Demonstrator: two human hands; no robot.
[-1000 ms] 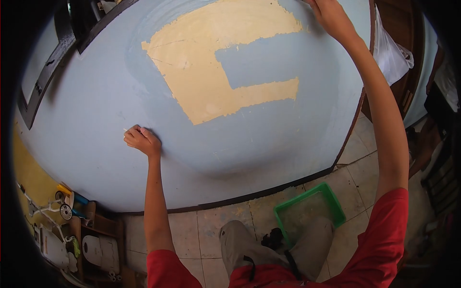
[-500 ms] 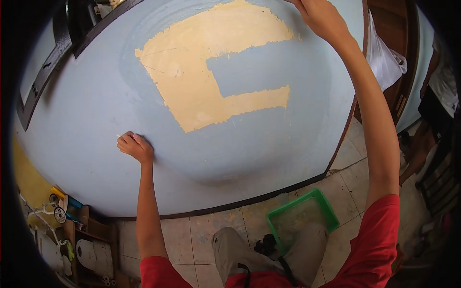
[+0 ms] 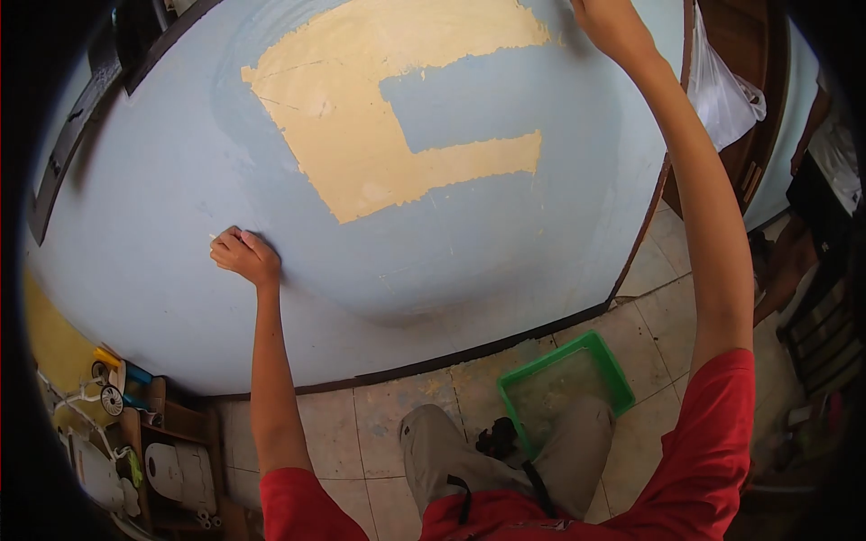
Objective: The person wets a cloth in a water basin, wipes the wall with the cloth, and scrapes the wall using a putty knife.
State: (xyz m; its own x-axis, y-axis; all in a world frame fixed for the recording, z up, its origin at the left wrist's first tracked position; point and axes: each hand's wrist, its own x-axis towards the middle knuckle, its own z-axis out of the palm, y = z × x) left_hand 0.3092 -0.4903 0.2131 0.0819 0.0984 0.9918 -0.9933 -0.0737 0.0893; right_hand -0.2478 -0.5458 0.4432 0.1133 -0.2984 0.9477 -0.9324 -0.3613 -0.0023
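Observation:
My left hand (image 3: 245, 256) is closed and rests against the pale blue wall (image 3: 162, 234), low and to the left of the peeled patch. A small, pale, stick-like tip sticks out past its fingers; the rest is hidden in the fist. My right hand (image 3: 617, 31) is raised at the top edge of the view, near the wall's right part. Its fingertips are cut off, so anything in them is out of sight. Between the hands spreads a cream patch (image 3: 347, 171) with ragged edges, around a blue area where paint remains.
A green tray (image 3: 613, 365) with cloudy contents is on the tiled floor by my knees, beside a dark crumpled thing (image 3: 497, 439). Left are a wooden shelf (image 3: 171, 424) and a scooter-like wheel (image 3: 111, 399). A white plastic bag (image 3: 722, 104) hangs right; another person's leg (image 3: 789, 266) shows beyond.
The view has tilted slightly, so the wall and patch appear higher. My right hand is a little lower and further right relative to the patch. My left hand keeps about the same wall spot.

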